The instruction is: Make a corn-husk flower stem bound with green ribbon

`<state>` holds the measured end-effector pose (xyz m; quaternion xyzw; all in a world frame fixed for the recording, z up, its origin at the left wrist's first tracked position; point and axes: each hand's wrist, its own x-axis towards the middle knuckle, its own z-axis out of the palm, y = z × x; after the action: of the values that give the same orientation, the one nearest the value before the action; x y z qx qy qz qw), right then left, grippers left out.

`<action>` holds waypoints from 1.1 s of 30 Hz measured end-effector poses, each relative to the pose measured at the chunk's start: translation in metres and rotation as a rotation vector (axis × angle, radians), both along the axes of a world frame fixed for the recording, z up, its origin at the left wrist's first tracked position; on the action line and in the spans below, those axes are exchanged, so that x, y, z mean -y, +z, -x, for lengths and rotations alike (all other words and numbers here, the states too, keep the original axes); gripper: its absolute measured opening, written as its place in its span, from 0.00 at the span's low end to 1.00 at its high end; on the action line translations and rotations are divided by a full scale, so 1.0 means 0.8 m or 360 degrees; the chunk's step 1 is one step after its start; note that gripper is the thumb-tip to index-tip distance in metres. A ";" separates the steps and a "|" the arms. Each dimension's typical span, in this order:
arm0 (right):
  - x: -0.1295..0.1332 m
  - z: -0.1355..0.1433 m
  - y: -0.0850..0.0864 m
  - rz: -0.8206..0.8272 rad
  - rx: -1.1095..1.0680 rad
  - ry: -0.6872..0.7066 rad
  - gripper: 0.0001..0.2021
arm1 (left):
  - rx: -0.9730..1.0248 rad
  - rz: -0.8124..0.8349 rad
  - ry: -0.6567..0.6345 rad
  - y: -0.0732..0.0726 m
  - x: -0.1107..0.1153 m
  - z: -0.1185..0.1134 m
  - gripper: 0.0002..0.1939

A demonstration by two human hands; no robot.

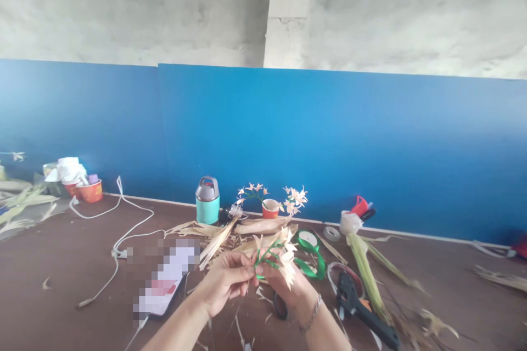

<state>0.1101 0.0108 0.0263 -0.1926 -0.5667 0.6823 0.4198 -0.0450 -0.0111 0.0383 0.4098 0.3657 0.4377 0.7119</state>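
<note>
A spray of cream flowers [287, 255] on green-wrapped stems is held between my two hands, low in the middle of the head view. My left hand [230, 279] is closed, thumb and fingertips pinching the lower end of the green stem. Against it, my right hand [284, 283] is closed on the stem just under the blossoms; the flowers hide part of its fingers. A roll of green ribbon [308, 241] lies just beyond my right hand. Dry husks [263, 226] are spread behind both hands.
A teal flask [207, 203] and a red cup [270, 208] with flower sprays stand near the blue partition [247, 131]. A phone [171, 279] and white cable [138, 227] lie left. At right are a black glue gun [364, 315], tape roll [331, 233] and green husks [368, 274].
</note>
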 end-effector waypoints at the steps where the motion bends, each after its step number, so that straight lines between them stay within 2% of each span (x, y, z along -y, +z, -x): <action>1: 0.001 -0.002 0.002 -0.0028 0.0049 -0.0027 0.08 | -0.0022 -0.0009 -0.0001 -0.001 -0.001 0.001 0.17; 6: 0.002 -0.009 0.013 -0.0111 0.0195 -0.0162 0.09 | -0.0298 -0.0161 0.0072 -0.006 -0.007 0.003 0.13; 10: 0.003 -0.009 0.021 -0.0135 0.0241 -0.0199 0.11 | -0.0595 -0.0417 0.0157 0.005 -0.006 0.003 0.11; 15: 0.004 -0.009 0.022 -0.0148 0.0190 -0.0146 0.11 | -0.0768 -0.0553 0.0051 0.017 -0.003 0.007 0.10; 22: 0.002 -0.015 0.020 -0.0140 0.0243 -0.0106 0.10 | -0.0902 -0.0581 -0.0002 0.011 -0.006 0.010 0.08; 27: 0.006 -0.011 0.027 -0.0060 0.0234 -0.0147 0.11 | -0.1105 -0.0747 -0.0004 0.006 -0.007 0.013 0.10; 33: 0.003 -0.001 0.023 -0.0033 0.0205 -0.0295 0.09 | -0.1367 -0.0929 0.0245 -0.004 -0.009 0.011 0.10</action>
<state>0.1111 0.0086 0.0449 -0.2832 -0.5794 0.6209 0.4457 -0.0535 -0.0036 0.0354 0.7055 0.5165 0.3651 0.3197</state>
